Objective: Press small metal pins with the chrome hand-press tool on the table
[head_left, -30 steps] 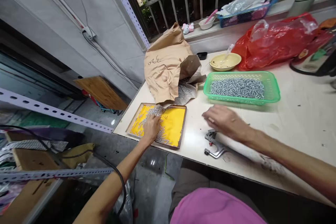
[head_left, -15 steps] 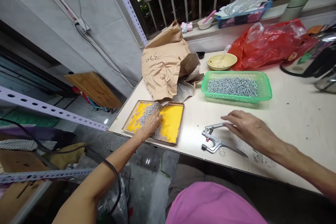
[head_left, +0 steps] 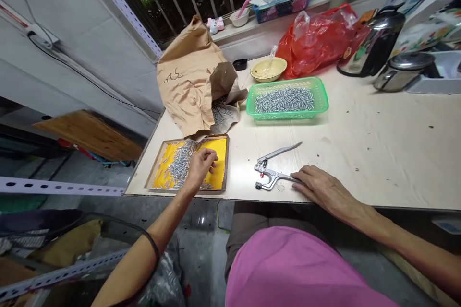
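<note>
Over the shallow tray (head_left: 226,163) with its yellow bottom is my left hand (head_left: 202,165). Its thumb and fingertips are pinched together, and anything between them is too small to make out. Small silvery metal pins (head_left: 179,165) lie heaped beside and under that hand. Across the table, my right hand (head_left: 319,183) has its fingers round the end of the lower handle of metal hand-press pliers (head_left: 275,176). The pliers lie on the tabletop with their handles spread. A small clear ring-like piece (head_left: 281,187) rests just below them.
A torn brown paper bag (head_left: 187,91) with more pins leans behind the tray. Behind the pliers stands a green plastic basket (head_left: 288,116) of pins. Farther back are a yellow bowl (head_left: 269,69), a red plastic bag (head_left: 313,43) and a kettle (head_left: 374,41). The table's front edge runs close to me.
My right hand has moved from the upper handle of the pliers to the lower one. My left hand has lifted slightly off the pins. The view has swung to the right.
</note>
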Demonstrator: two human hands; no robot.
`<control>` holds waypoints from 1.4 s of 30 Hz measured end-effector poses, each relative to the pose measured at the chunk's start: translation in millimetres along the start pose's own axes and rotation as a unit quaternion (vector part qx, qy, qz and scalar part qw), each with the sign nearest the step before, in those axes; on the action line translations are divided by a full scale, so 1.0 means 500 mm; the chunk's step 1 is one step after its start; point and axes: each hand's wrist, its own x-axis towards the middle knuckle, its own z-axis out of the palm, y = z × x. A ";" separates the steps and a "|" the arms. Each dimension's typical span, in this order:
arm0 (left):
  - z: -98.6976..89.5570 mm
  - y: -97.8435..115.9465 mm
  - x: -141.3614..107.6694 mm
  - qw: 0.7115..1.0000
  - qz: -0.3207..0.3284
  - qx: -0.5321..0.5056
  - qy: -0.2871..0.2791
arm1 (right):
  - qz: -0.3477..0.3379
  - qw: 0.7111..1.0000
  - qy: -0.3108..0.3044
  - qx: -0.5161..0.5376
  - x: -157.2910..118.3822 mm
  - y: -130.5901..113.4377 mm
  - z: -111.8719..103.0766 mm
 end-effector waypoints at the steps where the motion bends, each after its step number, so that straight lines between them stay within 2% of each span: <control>1: 0.015 0.008 -0.009 0.998 -0.018 -0.047 -0.025 | 0.000 1.000 0.001 0.002 -0.001 0.000 0.002; 3: 0.053 0.020 -0.032 0.990 -0.046 -0.104 -0.083 | 0.004 1.000 0.004 0.003 -0.001 0.001 0.004; 5: 0.098 0.028 -0.058 0.982 -0.072 -0.117 -0.126 | 0.016 1.000 0.009 0.000 0.000 0.001 0.004; 9: 0.170 0.024 -0.087 0.976 -0.119 -0.106 -0.149 | 0.041 0.999 -0.003 -0.009 0.003 -0.005 -0.001; 12: 0.195 0.013 -0.087 0.972 -0.142 -0.093 -0.160 | 0.055 0.998 -0.014 -0.017 0.004 -0.008 -0.002; 16: 0.203 0.005 -0.080 0.970 -0.152 -0.079 -0.173 | 0.056 0.998 -0.009 -0.013 0.004 -0.005 0.002; 20: 0.204 0.005 -0.075 0.974 -0.135 -0.016 -0.183 | 0.056 0.998 -0.003 -0.006 0.006 -0.003 0.006; 23: 0.202 0.012 -0.069 0.970 -0.130 0.017 -0.205 | 0.060 0.998 -0.004 -0.011 0.004 -0.008 0.005; 26: 0.199 0.023 -0.066 0.960 -0.152 0.023 -0.233 | 0.059 0.998 -0.012 -0.020 0.001 -0.010 -0.002; 29: 0.196 0.032 -0.066 0.954 -0.173 0.032 -0.244 | 0.028 0.999 -0.013 -0.016 0.008 0.003 -0.016; 32: 0.197 0.036 -0.069 0.953 -0.184 0.036 -0.238 | 0.013 0.999 -0.001 -0.046 0.038 0.032 -0.032; 34: 0.199 0.038 -0.071 0.954 -0.190 0.039 -0.230 | 0.008 0.997 -0.022 -0.074 0.068 0.054 -0.039; 38: 0.201 0.040 -0.075 0.956 -0.191 0.049 -0.218 | -0.017 0.990 -0.109 -0.089 0.119 0.078 -0.042; 42: 0.202 0.038 -0.074 0.956 -0.187 0.048 -0.221 | -0.027 0.988 -0.107 -0.107 0.128 0.069 -0.044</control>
